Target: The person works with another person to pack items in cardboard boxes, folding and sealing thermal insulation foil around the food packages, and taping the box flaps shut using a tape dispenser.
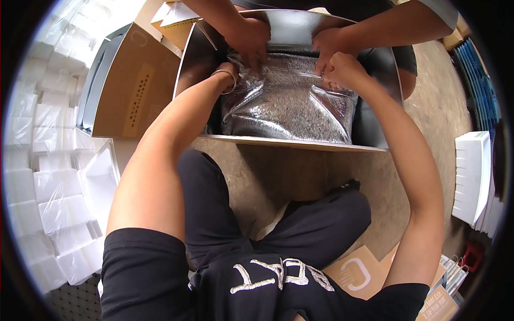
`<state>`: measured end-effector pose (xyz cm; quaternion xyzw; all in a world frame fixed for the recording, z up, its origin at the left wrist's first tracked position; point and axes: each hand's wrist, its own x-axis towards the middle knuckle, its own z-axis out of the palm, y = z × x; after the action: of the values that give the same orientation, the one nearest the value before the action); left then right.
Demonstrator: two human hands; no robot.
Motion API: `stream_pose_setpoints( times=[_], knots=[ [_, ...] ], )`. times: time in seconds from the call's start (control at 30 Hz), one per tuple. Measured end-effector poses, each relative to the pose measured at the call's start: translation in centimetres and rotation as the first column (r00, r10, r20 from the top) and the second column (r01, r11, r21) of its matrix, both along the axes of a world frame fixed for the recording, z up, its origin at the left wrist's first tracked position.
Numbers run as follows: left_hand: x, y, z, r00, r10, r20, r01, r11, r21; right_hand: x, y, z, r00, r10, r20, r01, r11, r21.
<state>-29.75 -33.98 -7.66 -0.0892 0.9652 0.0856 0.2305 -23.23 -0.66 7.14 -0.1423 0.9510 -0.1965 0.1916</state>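
Note:
A silver foil insulation bag [289, 112] lies inside a large open box with a dark lining [375, 108] in front of me. At the bag's upper left corner is my left hand [229, 76], a bangle on its wrist; its fingertips are partly hidden, so its grip is unclear. My right hand [345, 72] is curled, its fingers closed on the bag's upper right edge. From the far side a co-worker reaches in, one hand [251, 42] at the upper left of the bag, the other hand [333, 44] close beside my right hand.
Left of the box stands a printed cardboard carton [120, 84] with grey lining, beyond it stacks of plastic-wrapped white boxes [56, 184]. To the right are white foam-like pieces [472, 176] and a blue stack [478, 84]. Flat cardboard [357, 273] lies at lower right.

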Motion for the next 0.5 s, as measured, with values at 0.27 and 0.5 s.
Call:
stream_pose_setpoints(
  times=[0.27, 0.5],
  knots=[
    [3.2, 4.6, 7.0, 0.962, -0.251, -0.104, 0.211, 0.932, -0.295, -0.1, 2.3, -1.5, 0.995, -0.07, 0.077, 0.076, 0.994, -0.075],
    [9.0, 6.0, 6.2, 0.729, -0.579, -0.364, 0.514, 0.815, -0.266, -0.2, 1.9, -1.6, 0.998, -0.034, 0.05, 0.039, 0.995, -0.088]
  ],
)
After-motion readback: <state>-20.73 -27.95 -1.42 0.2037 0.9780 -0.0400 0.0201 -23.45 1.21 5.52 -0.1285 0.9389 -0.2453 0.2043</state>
